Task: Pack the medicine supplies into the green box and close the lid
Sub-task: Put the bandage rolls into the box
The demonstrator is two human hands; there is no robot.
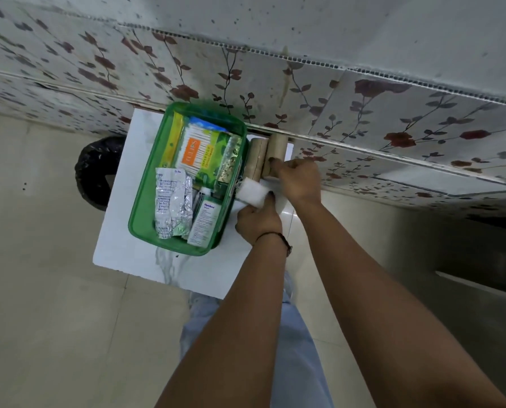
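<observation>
Your open green translucent plastic box [145, 213] sits on the small white marble-patterned table [122, 248], set against the floral-patterned wall panels [363, 113]. Inside it lie a yellow flat sachet [172, 139] along the far left wall, a green and orange pack of cotton swabs [198, 151] in the middle, a gold foil blister strip [231, 157] beside that on the right, a crinkled silver foil tablet strip [172, 201] at the near left, and a small white and green medicine carton [206, 222] at the near right. Just outside the box's right wall, two tan rolled bandages [268, 151] lie side by side on the table, touching each other. Your right hand [298, 181] is closed over the near end of the right-hand roll, fingers curled around it. Your left hand [259, 220], with a thin dark band at the wrist, pinches a white pad of cotton or gauze [251, 192] between thumb and fingers, holding it at the box's right rim. A black bin [94, 172] stands on the pale tiled floor [40, 290] left of the table, partly hidden by it.
</observation>
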